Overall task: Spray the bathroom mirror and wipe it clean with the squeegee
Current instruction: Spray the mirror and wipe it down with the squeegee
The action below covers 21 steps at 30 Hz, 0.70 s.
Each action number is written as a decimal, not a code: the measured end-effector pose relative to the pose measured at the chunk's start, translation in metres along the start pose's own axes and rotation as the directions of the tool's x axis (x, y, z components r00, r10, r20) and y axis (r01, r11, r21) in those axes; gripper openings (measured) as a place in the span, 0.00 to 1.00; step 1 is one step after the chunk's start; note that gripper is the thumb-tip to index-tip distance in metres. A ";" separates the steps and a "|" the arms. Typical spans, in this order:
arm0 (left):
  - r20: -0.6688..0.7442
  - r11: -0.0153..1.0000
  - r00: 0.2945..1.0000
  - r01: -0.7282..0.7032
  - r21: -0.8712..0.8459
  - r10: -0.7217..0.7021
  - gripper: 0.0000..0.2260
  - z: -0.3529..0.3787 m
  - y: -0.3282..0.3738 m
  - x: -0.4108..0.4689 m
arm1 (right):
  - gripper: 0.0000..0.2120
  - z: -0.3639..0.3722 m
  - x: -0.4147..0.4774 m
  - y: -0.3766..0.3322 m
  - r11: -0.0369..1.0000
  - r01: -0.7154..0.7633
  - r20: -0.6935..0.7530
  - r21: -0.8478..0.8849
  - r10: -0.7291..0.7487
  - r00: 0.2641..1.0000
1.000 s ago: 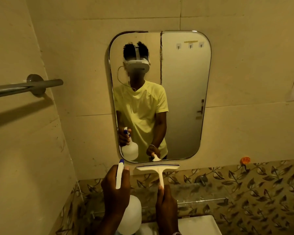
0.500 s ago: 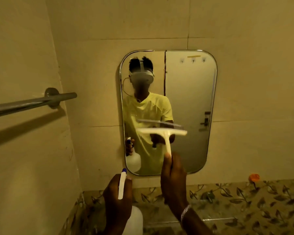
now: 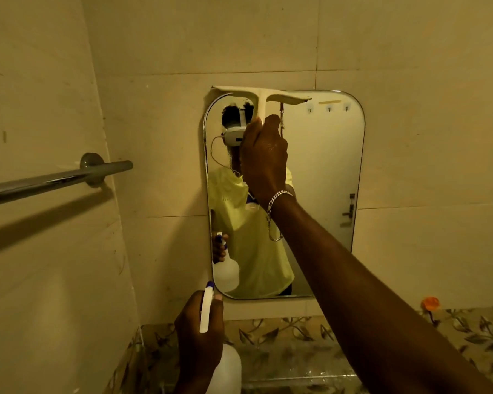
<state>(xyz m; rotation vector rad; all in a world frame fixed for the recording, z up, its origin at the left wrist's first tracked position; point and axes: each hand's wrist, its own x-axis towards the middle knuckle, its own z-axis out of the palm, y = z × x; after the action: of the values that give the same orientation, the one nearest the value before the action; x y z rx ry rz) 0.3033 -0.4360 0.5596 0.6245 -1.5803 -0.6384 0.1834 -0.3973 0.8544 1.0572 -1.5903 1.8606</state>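
Observation:
A rounded rectangular mirror (image 3: 325,172) hangs on the tiled wall ahead. My right hand (image 3: 264,155) is raised and grips the handle of a cream squeegee (image 3: 261,96), whose blade lies across the mirror's top left corner, slightly tilted. Low in front of the mirror's bottom left corner, my left hand (image 3: 198,334) holds a white spray bottle (image 3: 225,371) by its trigger head with a blue nozzle. The bottle's body is partly hidden by that hand. The mirror reflects both hands and the bottle.
A chrome towel bar (image 3: 54,180) juts out from the left wall at mid height. A glass shelf (image 3: 302,373) runs below the mirror, over leaf-patterned tiles. An orange hook (image 3: 430,304) sticks to the wall at lower right.
My right hand has lifted the squeegee from the mirror's lower middle up to its top left edge. The view has tilted upward. The left hand with the bottle has stayed low.

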 end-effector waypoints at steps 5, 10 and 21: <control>-0.029 1.000 0.999 -0.018 0.012 0.018 0.05 -0.001 -0.006 0.005 | 0.18 0.010 -0.008 -0.001 0.997 0.018 -0.007 -0.078 -0.018 1.000; -0.043 0.998 0.998 -0.033 0.045 0.035 0.07 -0.001 -0.006 0.006 | 0.17 0.011 -0.014 -0.001 0.999 0.017 0.005 -0.040 -0.017 1.000; -0.048 0.997 0.996 -0.076 0.004 0.076 0.04 0.013 0.005 0.005 | 0.17 0.016 -0.013 0.009 0.998 0.057 -0.002 -0.036 -0.057 0.998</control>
<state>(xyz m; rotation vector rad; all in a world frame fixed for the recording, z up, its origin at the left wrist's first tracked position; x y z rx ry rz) 0.2893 -0.4353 0.5654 0.5742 -1.5520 -0.5611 0.1878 -0.4130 0.8390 1.0727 -1.5702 1.7886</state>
